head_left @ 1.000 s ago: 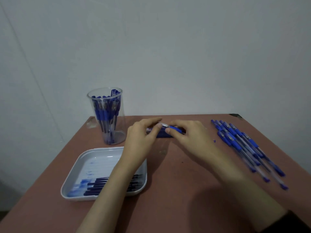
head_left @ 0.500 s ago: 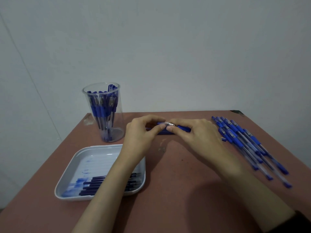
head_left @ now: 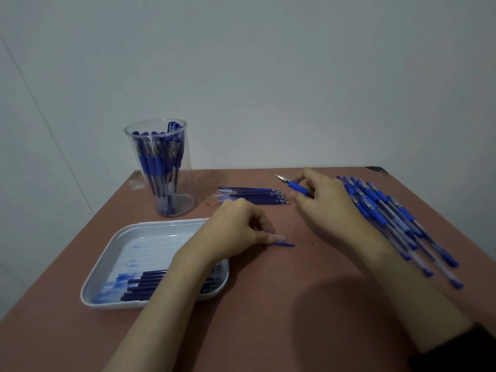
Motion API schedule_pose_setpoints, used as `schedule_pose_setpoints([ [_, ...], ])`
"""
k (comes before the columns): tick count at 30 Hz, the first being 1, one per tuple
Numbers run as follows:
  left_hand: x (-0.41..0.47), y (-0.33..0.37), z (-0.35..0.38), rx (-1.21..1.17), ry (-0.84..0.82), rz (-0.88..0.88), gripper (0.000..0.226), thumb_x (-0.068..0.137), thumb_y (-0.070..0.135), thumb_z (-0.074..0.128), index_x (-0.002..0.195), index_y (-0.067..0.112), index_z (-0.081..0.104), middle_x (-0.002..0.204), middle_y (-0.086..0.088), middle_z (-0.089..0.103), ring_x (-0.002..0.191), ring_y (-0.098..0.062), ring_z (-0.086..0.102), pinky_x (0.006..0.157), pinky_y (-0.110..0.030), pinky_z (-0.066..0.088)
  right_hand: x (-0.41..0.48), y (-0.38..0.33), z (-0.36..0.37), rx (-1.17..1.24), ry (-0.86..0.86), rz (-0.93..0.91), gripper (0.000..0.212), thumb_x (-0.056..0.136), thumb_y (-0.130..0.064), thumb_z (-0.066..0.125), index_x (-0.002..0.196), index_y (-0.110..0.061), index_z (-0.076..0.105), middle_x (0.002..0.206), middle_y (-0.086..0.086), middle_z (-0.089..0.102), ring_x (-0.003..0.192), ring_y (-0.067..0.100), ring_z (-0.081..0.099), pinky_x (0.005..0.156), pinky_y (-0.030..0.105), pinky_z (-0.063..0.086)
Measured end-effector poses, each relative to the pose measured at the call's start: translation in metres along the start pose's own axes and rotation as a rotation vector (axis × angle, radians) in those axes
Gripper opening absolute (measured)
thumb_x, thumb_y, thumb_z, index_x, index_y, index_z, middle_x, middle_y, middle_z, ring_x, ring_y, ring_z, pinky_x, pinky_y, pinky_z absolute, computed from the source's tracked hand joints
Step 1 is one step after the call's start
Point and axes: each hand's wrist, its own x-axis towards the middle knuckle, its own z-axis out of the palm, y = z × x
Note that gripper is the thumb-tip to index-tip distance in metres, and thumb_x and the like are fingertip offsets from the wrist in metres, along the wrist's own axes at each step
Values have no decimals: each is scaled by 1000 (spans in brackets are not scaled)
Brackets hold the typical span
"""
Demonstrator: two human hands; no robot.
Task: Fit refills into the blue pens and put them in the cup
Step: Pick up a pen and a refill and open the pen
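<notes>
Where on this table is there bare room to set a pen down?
Widest bare patch: the near table top between the tray and the right forearm. A narrower strip follows the far edge, behind the loose refills. Crowded: the right side under the row of pens, and the middle, where the left hand and right hand work.

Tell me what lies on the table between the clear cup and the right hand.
In the head view, a row of loose refills lies there, tips pointing toward the right hand.
</notes>
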Motion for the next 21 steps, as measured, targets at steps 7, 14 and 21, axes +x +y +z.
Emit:
schedule_pose_setpoints([
  [7, 3, 3, -2, -212, 274, -17, 24, 86, 32, 65, 107, 22, 71, 94, 10, 70, 73, 7, 55, 67, -2, 38, 1, -7, 2, 456, -117, 125, 11, 91, -22, 61, 89, -22, 73, 64, 7, 54, 52, 15, 43, 49, 24, 33],
  [14, 0, 11, -10, -1223, 131, 12, 25, 87, 19, 54, 109, 13, 66, 101, 1, 73, 103, -6, 65, 85, -18, 52, -8, -26, -3, 1083, -644, 300, 32, 86, -31, 48, 90, -7, 70, 49, 2, 35, 33, 6, 23, 39, 22, 7],
  [21, 2, 12, -9, -1277, 318, -14, 14, 70, 21, 67, 76, 10, 71, 74, -5, 65, 67, -7, 63, 71, -19, 54, -12, -32, 7, 952, -481, 159, 23, 91, -27, 53, 88, -10, 68, 52, 0, 34, 39, 7, 20, 41, 23, 10],
])
